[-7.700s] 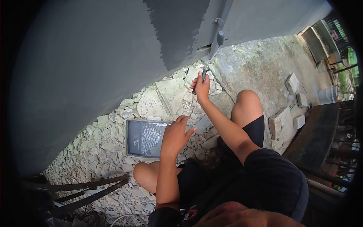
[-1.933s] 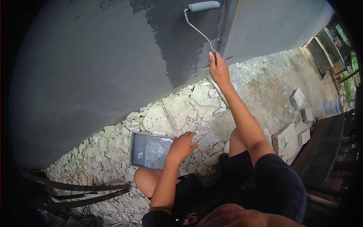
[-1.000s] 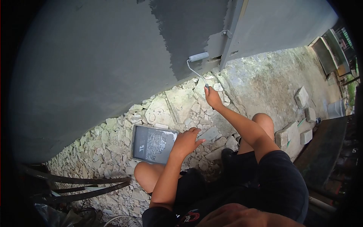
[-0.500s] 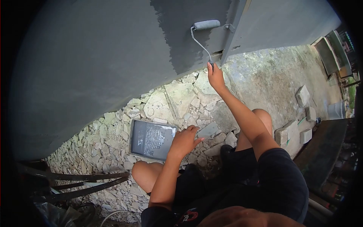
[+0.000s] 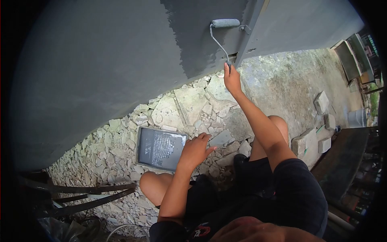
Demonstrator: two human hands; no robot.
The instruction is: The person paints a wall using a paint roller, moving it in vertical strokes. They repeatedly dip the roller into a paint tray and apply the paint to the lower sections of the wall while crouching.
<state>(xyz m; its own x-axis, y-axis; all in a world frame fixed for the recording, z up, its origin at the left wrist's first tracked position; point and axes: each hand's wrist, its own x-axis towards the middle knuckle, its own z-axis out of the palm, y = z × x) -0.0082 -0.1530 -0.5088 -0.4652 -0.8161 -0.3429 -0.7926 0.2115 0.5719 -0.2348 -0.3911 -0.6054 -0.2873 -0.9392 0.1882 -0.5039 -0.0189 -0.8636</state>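
My right hand (image 5: 232,78) is closed around the dark handle of a paint roller (image 5: 225,23). The roller's grey-coated sleeve lies against the wall (image 5: 100,60), over a darker, wet-looking painted patch (image 5: 197,36) close to a vertical edge. My left hand (image 5: 196,150) hangs with its fingers loosely spread and nothing in them, beside the right rim of a paint tray (image 5: 158,148). Grey paint with light streaks covers the tray's bottom. The tray rests on broken rubble.
Broken stone rubble (image 5: 109,153) runs along the wall's foot. A concrete floor (image 5: 282,80) spreads to the right, with several loose blocks (image 5: 321,103) and a pale bucket (image 5: 356,118). Dark bars (image 5: 88,188) jut in at lower left. A small metal fitting (image 5: 244,28) sticks out near the wall edge.
The roller has shifted slightly right and up along the wall with my right hand, closer to the vertical edge. My left hand and the tray stay nearly in place.
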